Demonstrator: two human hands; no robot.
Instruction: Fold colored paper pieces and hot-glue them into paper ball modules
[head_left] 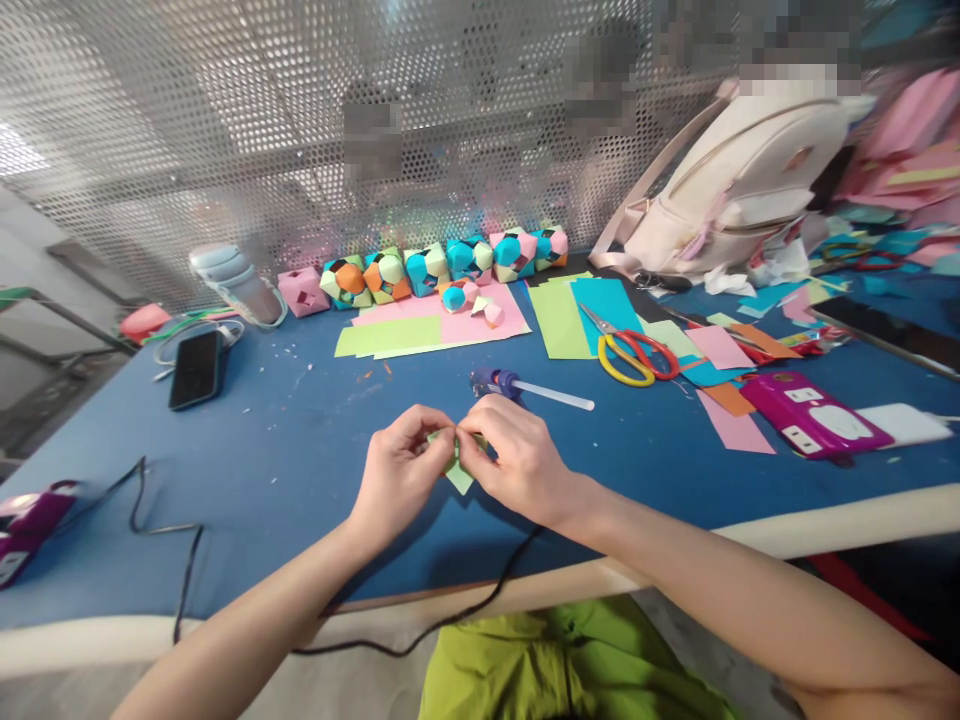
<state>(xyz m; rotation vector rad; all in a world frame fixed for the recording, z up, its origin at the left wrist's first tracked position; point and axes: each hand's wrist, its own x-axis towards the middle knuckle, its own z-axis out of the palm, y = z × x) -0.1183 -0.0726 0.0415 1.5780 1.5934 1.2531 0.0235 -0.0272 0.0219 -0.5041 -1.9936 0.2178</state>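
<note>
Both hands meet over the blue table (300, 470) near its front edge. My left hand (401, 470) and my right hand (514, 455) pinch a small piece of light green paper (459, 474) between their fingertips; most of it is hidden by the fingers. Just beyond my right hand lies a purple glue gun (496, 381) with a white glue stick (553, 396) pointing right. Its black cord (480, 600) runs under my right wrist and over the table's edge.
A row of folded paper balls (442, 265) lines the back by the perforated metal screen. Coloured paper sheets (435, 330), red and yellow scissors (634, 352), a black phone (196, 368), a magenta power strip (814, 415) and a beige backpack (750, 170) lie around.
</note>
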